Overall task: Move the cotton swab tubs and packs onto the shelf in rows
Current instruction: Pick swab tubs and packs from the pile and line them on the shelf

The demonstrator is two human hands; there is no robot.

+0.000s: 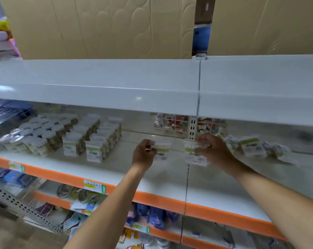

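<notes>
Task well under way, judging by the layout. On the left of the white metal shelf with the orange front strip (116, 178), round white-lidded clear plastic tubs of cotton swabs (35, 133) already stand in tidy rows, and beside them upright flat clear packs with green-and-white labels (96, 139) are lined up in files running front to back.

Left hand (143, 154) pinches one small clear label-fronted swab pack (162, 150) by its left edge, held above the mid shelf. Right hand (213, 151) has fingers curled over the top of a second clear swab pack (194, 151), also lifted off the board; blur hides the exact finger placement.

Still to do: a loose heap of the same packs (256, 146) lies tumbled on the right section of the shelf, well apart from the rows, unsorted.

Room: bare shelf board between the last file and the hands, so the next file likely goes just right of the standing packs. The white upper shelf board (116, 94) overhangs close above, so headroom is tight. A slotted upright post (193, 126) and white wire basket of red-and-white sachets (171, 125) sit at the back. The front edge is open, no lip visible.
</notes>
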